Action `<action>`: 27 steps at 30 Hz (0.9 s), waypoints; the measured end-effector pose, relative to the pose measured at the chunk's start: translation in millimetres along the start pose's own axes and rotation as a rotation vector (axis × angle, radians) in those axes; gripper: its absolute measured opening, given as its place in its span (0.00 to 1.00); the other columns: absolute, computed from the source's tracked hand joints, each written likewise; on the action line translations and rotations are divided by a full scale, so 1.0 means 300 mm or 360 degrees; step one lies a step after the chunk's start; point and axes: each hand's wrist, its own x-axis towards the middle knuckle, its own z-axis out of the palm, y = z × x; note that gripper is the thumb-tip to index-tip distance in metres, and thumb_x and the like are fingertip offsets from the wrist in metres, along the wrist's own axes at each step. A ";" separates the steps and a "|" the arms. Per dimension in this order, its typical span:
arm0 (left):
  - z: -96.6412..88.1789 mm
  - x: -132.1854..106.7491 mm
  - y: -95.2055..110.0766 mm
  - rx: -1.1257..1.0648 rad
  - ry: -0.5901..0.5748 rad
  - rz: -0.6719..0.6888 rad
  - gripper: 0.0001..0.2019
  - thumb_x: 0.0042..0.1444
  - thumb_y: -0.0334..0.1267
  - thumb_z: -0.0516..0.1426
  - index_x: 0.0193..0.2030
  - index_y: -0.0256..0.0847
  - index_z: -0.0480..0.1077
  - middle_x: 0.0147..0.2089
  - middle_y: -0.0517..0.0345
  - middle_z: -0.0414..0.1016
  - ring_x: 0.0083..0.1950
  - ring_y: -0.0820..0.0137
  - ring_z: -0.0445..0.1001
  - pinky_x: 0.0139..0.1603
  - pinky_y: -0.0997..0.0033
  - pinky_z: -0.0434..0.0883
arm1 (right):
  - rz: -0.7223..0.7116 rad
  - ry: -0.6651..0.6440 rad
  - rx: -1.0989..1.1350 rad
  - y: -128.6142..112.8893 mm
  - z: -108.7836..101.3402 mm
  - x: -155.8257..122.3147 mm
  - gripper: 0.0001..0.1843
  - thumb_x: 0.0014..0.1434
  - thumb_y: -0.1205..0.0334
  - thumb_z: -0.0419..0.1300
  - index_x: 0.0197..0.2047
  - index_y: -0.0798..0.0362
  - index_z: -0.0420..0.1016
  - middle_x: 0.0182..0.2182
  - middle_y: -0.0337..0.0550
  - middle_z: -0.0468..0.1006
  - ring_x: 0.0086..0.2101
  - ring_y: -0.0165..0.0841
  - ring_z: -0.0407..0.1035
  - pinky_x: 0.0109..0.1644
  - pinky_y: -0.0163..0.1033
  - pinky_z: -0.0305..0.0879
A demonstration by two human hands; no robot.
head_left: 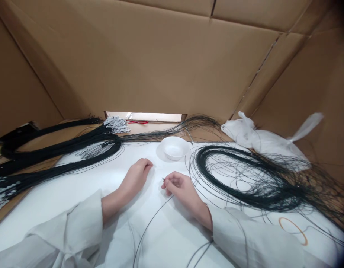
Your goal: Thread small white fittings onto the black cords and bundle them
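Note:
My right hand (179, 187) rests on the white table (77, 186) and pinches the end of a thin black cord (149, 227) that curves back toward me under the wrist. My left hand (137, 175) lies beside it with its fingers curled in; whether anything is inside them is hidden. A small white bowl (174, 147) stands just beyond both hands. A big loose coil of black cords (244, 175) spreads out to the right of my right hand.
Bundles of black cords with silver ends (77, 149) lie at the left, more silver ends (116, 124) behind. A white plastic bag (258, 139) sits at the back right. An orange rubber band (293, 230) lies near right. Cardboard walls (160, 59) enclose the table.

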 end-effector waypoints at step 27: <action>0.005 -0.138 0.103 -0.1381 -0.0403 -0.0638 0.07 0.55 0.35 0.52 0.37 0.35 0.68 0.25 0.61 0.66 0.28 0.74 0.63 0.33 0.73 0.60 | -0.0050 -0.0160 -0.0175 0.018 0.019 -0.019 0.04 0.50 0.68 0.53 0.25 0.54 0.62 0.21 0.37 0.70 0.24 0.27 0.65 0.27 0.32 0.59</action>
